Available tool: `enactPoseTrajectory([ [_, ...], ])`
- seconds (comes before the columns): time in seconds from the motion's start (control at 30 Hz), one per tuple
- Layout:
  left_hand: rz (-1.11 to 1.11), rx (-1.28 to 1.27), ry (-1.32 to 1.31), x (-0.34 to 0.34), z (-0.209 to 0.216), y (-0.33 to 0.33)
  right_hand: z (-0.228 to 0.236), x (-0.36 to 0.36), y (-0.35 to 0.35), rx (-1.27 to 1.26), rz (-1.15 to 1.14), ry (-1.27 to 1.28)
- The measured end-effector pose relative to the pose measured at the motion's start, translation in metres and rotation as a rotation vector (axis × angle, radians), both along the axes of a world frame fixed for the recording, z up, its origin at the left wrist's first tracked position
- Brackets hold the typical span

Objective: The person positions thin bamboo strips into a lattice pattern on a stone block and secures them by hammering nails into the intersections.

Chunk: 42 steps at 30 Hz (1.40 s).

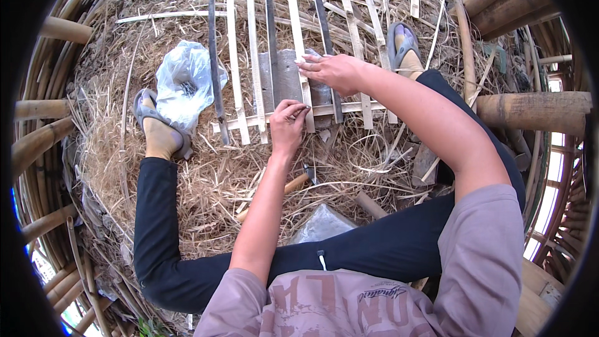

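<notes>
Several long bamboo slats, pale ones like this slat [254, 62] and dark ones like this slat [215, 62], lie side by side, pointing away from me. A pale cross slat [234, 124] runs under or over their near ends; which, I cannot tell. My left hand [289, 126] is closed in a pinch at the crossing of a middle pale slat; what its fingertips hold is too small to make out. Farther up that same slat, my right hand [334, 75] lies with fingers stretched out, touching it. Beneath the middle slats sits a grey concrete slab [285, 72].
A hammer [296, 183] with a wooden handle lies on the straw by my left forearm. A clear plastic bag [187, 81] with small dark things inside lies near my left foot. Plastic-wrapped grey block [322, 224] is close to my legs. Bamboo poles [530, 111] border both sides.
</notes>
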<state>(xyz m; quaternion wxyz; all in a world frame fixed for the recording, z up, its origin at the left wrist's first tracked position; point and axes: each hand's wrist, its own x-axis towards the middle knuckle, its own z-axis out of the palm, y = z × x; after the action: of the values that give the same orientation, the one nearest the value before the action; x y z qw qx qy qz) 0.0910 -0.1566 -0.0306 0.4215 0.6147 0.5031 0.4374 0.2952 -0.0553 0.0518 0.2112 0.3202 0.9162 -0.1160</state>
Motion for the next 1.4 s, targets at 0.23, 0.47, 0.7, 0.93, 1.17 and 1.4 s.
enactPoseTrajectory([
  [0.23,-0.007,-0.019,0.068,-0.002,-0.002,0.001,-0.004,0.000,-0.002,-0.023,-0.059,0.076],
  [0.47,0.034,-0.050,0.095,0.000,-0.007,-0.003,-0.006,-0.001,-0.006,-0.039,-0.100,0.102],
  [0.7,0.002,0.021,0.137,0.001,-0.008,-0.003,0.000,-0.002,-0.007,-0.043,-0.112,0.080],
  [0.93,0.039,0.125,0.097,0.004,-0.014,-0.008,-0.005,-0.001,-0.007,-0.007,-0.096,0.082],
  [1.17,0.012,0.140,0.122,0.004,-0.020,-0.011,-0.007,0.001,-0.007,-0.001,-0.102,0.081],
  [1.4,-0.016,0.260,0.196,0.003,-0.017,-0.012,-0.003,-0.001,-0.008,-0.016,-0.101,0.077],
])
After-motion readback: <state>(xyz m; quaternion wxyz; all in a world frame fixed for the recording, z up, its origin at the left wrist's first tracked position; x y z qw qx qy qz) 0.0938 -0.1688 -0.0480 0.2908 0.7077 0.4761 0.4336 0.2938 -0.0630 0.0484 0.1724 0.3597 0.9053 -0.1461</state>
